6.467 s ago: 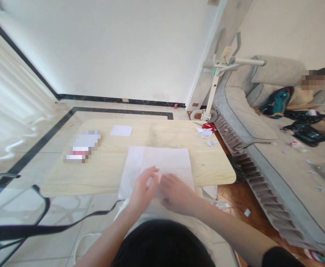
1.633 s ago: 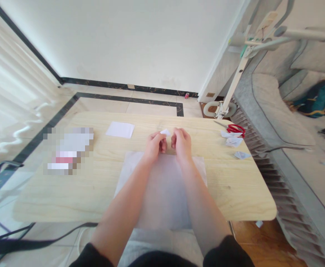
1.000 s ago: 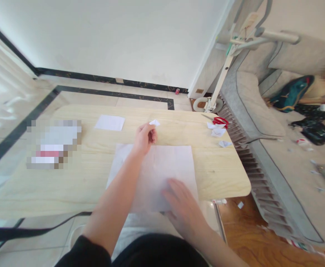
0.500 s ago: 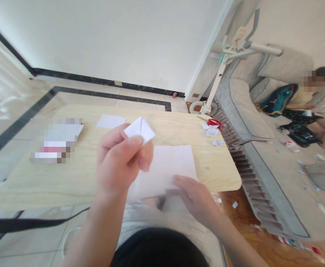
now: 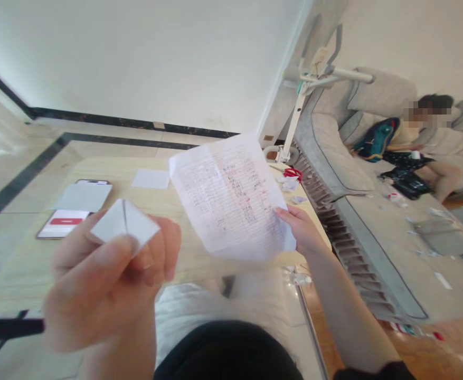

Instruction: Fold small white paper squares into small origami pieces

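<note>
folded white paper [image 5: 125,226]: pinched, raised | lined sheet [image 5: 231,198]: lifted, written-on

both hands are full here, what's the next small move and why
Probably lay the lined sheet flat on the wooden table. The right hand pinches it by one corner in mid-air, and the left hand grips the small folded paper, so neither hand is free.

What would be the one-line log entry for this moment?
left hand: holds folded paper | right hand: holds written sheet up | phone: on table
</note>
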### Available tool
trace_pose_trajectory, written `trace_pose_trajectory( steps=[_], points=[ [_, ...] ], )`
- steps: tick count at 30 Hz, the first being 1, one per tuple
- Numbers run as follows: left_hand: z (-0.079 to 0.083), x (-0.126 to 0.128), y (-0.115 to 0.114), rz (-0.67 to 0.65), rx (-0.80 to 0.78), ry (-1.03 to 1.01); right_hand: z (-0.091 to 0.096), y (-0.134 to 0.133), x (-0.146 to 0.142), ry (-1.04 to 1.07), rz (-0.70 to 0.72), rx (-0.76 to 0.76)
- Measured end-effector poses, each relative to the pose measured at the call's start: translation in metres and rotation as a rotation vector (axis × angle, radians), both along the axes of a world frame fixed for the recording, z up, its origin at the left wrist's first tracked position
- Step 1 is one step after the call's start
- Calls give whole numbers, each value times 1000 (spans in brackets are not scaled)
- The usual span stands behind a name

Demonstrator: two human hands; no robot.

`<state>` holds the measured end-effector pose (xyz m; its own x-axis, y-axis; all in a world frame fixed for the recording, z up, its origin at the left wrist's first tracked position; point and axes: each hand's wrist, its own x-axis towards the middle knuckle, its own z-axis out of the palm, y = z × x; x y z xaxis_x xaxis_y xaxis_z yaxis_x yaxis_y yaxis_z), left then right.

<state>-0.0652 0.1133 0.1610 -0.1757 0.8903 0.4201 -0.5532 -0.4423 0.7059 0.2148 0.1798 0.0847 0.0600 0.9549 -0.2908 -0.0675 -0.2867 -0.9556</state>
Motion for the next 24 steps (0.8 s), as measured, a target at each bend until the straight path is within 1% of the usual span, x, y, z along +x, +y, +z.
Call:
trace_pose_trajectory(
  steps=[2,5,10,12,15,16,19,21,24],
  points=[
    [0,0,0,4,16,53,-2,-2,0,-11,-5,-20],
    [-3,0,2,10,32,43,-2,-3,1,-25,16,-22],
    [-6,4,2,36,-34,58,-8,0,2,-64,32,-28],
    [-7,4,2,47,-37,53,-12,0,2,-58,33,-38],
    [-9,0,5,29,-38,62,-15,-1,1,-47,40,-39],
    [-10,-1,6,16,-34,77,-16,-2,0,-54,37,-39],
    [-13,-4,9,-4,52,124,-18,-2,1,-95,35,-50],
    [-14,-4,9,24,39,127,-18,0,4,-141,88,-57],
    [-12,-3,7,135,-38,87,-13,9,9,-299,242,-5]
  ],
)
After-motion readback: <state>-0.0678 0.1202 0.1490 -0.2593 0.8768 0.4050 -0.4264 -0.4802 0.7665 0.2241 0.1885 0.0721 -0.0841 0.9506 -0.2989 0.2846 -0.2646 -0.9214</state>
